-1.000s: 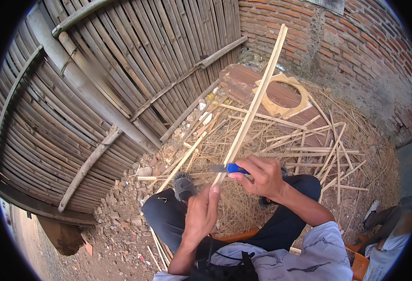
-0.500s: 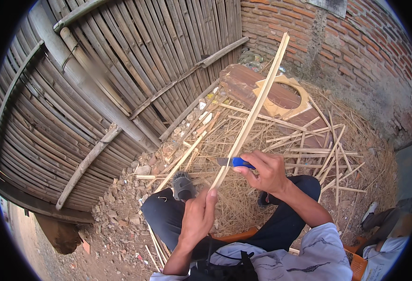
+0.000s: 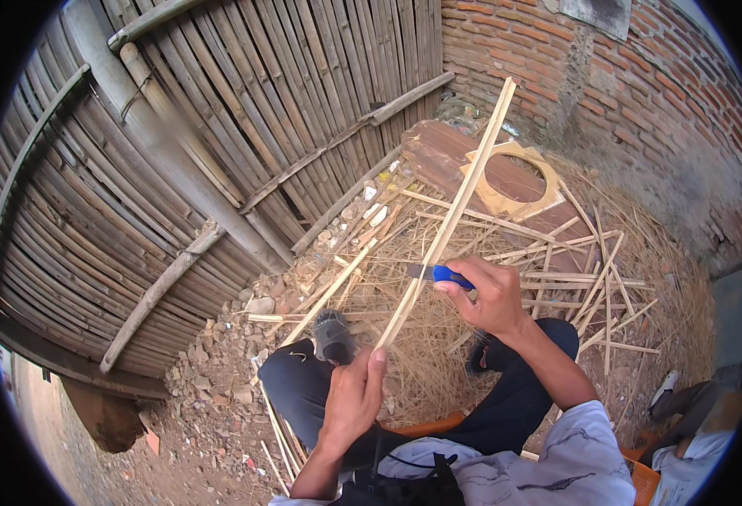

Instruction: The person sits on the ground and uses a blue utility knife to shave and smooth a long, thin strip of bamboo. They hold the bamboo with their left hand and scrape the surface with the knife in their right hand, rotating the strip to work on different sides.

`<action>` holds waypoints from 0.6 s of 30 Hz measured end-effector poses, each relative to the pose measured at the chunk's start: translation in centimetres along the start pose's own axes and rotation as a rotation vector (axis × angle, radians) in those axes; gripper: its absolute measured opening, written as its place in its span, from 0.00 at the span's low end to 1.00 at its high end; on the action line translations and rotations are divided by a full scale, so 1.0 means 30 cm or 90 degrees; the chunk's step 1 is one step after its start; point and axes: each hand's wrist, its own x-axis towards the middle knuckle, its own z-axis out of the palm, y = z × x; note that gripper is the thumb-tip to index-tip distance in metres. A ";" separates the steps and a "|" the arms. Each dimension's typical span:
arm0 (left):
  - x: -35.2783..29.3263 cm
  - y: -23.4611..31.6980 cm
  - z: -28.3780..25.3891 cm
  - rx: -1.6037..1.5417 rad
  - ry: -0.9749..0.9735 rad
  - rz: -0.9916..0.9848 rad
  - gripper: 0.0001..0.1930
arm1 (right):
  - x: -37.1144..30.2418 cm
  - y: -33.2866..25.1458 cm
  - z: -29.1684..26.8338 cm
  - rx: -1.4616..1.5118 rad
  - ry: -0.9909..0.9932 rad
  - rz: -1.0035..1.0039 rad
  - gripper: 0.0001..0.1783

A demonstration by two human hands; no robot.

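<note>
A long pale bamboo strip (image 3: 465,192) slants up and away from me, its far end over the board on the ground. My left hand (image 3: 352,395) is closed round the strip's near end, thumb on top. In my right hand (image 3: 487,291) is a knife (image 3: 453,277) with a blue handle, gripped between thumb and fingers. Its dark blade lies across the strip, a little beyond my left hand. The strip looks split lengthwise along its far part, with a narrow line running down it.
Loose bamboo strips (image 3: 611,278) and fine shavings (image 3: 426,371) litter the ground. A brown board (image 3: 438,156) bears a yellowish piece with a round hole (image 3: 546,196). A bamboo fence (image 3: 303,93) stands left, a brick wall (image 3: 641,110) right. Another person's leg (image 3: 683,403) shows at lower right.
My right hand and the knife have slid a little farther up the strip, away from my left hand. The strip's far end has dipped slightly. My left hand keeps its grip.
</note>
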 end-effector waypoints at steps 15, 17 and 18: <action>-0.108 -0.083 -0.033 -0.044 -0.003 -0.069 0.21 | 0.151 0.188 -0.060 -0.055 0.043 0.026 0.18; -0.106 -0.082 -0.038 -0.041 -0.005 -0.078 0.22 | 0.158 0.200 -0.036 -0.042 0.047 0.007 0.18; -0.105 -0.082 -0.043 -0.038 -0.003 -0.083 0.22 | 0.163 0.206 -0.022 -0.028 0.029 0.017 0.19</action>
